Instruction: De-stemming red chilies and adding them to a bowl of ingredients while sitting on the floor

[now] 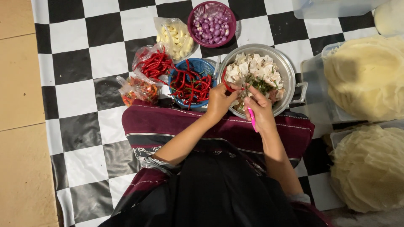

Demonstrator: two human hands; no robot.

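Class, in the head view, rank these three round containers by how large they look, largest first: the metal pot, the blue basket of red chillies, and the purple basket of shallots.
1. Metal pot, clearly largest.
2. Blue basket.
3. Purple basket, slightly smaller than the blue one; the margin is narrow, and both are partly hidden or cut off.

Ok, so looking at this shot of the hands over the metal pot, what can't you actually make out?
- Head view: the knife blade; only the pink handle shows below the right hand, which covers the rest.
- Most of the red chili is wrapped by the left hand.
- The metal pot bottom is buried under peelings.
- The clear tub is cut off by the top edge.
- The small bag contents are blurred by plastic.
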